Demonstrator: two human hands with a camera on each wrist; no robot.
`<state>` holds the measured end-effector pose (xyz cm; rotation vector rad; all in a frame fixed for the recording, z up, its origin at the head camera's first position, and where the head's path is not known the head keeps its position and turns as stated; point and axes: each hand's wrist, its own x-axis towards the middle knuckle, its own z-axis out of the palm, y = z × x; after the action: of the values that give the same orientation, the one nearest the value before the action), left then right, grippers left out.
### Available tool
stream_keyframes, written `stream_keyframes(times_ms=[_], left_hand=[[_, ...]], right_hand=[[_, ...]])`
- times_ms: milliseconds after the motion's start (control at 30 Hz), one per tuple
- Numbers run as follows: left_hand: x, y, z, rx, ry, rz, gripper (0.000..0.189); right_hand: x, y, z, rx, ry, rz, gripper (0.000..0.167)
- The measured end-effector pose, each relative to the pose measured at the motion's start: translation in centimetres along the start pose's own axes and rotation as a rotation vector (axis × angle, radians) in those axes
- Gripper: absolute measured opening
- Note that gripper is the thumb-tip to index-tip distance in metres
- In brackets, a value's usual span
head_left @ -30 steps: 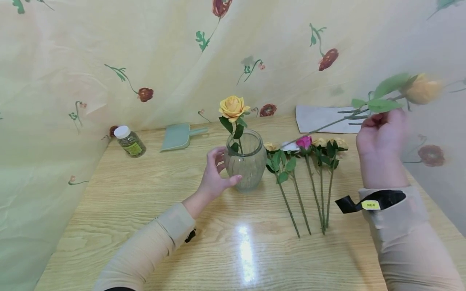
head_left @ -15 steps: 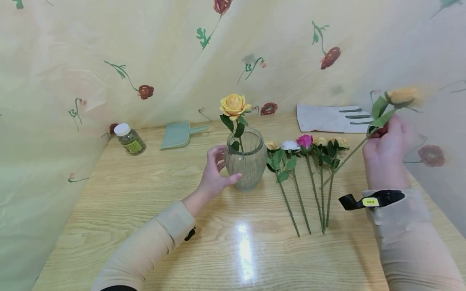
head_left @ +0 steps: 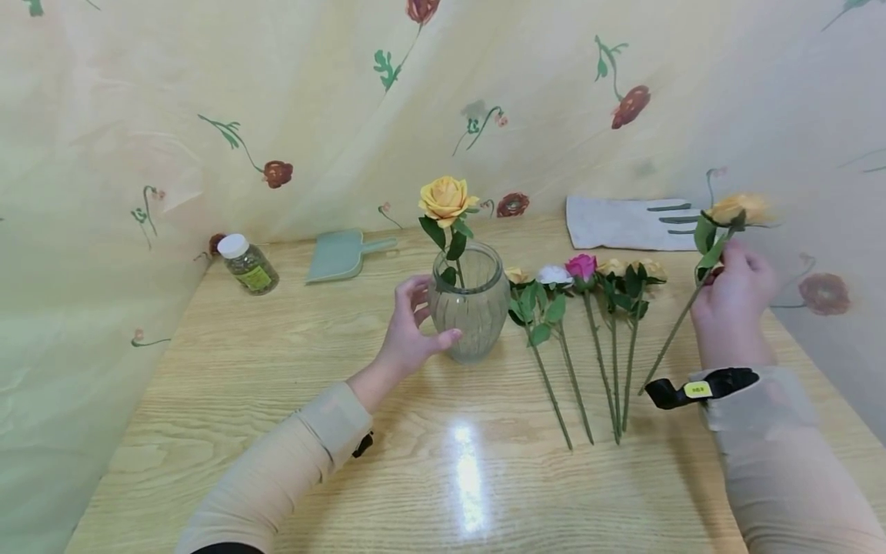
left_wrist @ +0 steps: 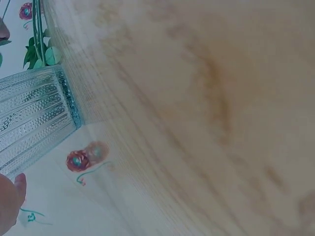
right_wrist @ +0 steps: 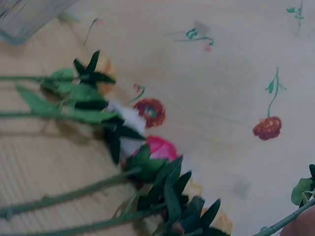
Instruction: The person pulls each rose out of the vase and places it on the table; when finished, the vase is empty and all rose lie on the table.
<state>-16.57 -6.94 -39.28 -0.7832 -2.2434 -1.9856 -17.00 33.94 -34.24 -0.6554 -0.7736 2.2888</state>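
Observation:
My left hand (head_left: 410, 329) holds the left side of a ribbed clear glass vase (head_left: 477, 319), thumb in front and fingers behind. One yellow rose (head_left: 445, 200) stands in the vase, its bloom above the rim. At the right, my right hand (head_left: 735, 308) grips another yellow rose (head_left: 739, 209) by its upper stem, tilted, the stem end low towards the wrist strap. Between vase and right hand lie several roses: a pink one (head_left: 581, 267), a white one (head_left: 554, 275) and yellow ones. The right wrist view shows their blooms and stems close up, with a white rose (right_wrist: 129, 125) among them.
A white-capped jar (head_left: 253, 273) stands at the back left. Beside it lies a pale green dustpan (head_left: 338, 255). A flat greyish-white piece with dark stripes, perhaps a glove (head_left: 609, 223), lies at the back right. Flower-printed cloth (head_left: 332, 100) hangs behind the wooden table (head_left: 263, 385).
My right hand has turned and come slightly down with its rose; the stem, which pointed left across the lying roses, now points down towards me. My left hand stays on the vase.

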Motion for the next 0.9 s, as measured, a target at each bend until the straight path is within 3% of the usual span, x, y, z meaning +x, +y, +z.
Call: stream_keyframes(times_ms=[233, 433, 533, 667, 900], left_hand=[[0.1, 0.2, 0.0, -0.009, -0.004, -0.004, 0.082], [0.1, 0.3, 0.1, -0.019, -0.002, -0.02, 0.083], [0.1, 0.2, 0.1, -0.019, -0.005, -0.02, 0.082], [0.1, 0.1, 0.1, -0.014, -0.001, -0.015, 0.083], [0.0, -0.1, 0.1, -0.014, 0.012, -0.004, 0.084]], right_hand=[[0.8, 0.9, -1.9, -0.102, 0.062, 0.036, 0.014], [1.1, 2.0, -3.3, -0.241, 0.146, 0.098, 0.018], [1.1, 2.3, -3.9, -0.308, 0.15, 0.128, 0.005], [1.3, 2.7, -4.5, -0.384, 0.156, 0.132, 0.01], [1.5, 3.5, -5.4, -0.706, 0.143, 0.118, 0.02]])
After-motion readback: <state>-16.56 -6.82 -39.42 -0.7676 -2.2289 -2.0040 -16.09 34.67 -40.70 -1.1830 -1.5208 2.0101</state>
